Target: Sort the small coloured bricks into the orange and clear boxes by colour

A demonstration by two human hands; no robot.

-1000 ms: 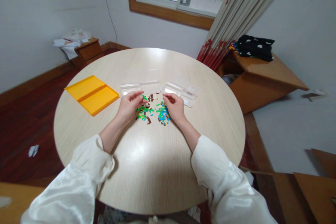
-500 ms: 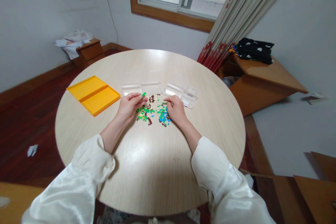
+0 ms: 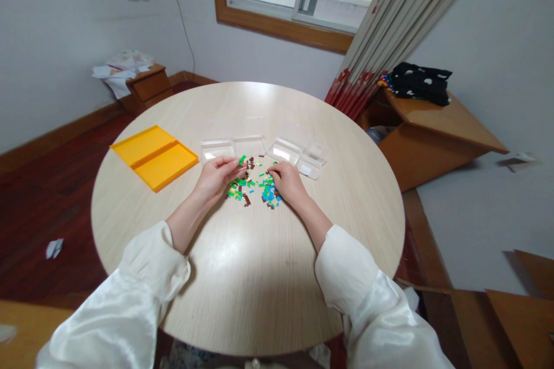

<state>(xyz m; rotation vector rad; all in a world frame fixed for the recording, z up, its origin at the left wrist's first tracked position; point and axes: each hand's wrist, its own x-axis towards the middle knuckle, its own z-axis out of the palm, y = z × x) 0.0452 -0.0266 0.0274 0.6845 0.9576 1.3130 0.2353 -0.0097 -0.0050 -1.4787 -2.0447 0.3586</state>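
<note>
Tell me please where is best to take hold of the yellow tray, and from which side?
Probably the yellow tray by its raised outer rim, at the long edge facing the left hand, fingers coming from above. It lies flat and open; the rim is its only raised part.

A round table (image 3: 242, 277) of pale wood carries a scatter of small bricks (image 3: 253, 183), green, blue and brown, lying between the fingers of both hands. Just beyond the fingertips sit clear boxes (image 3: 264, 150) with open lids. Well off past the left fingers lies a yellow tray (image 3: 153, 155).
</note>
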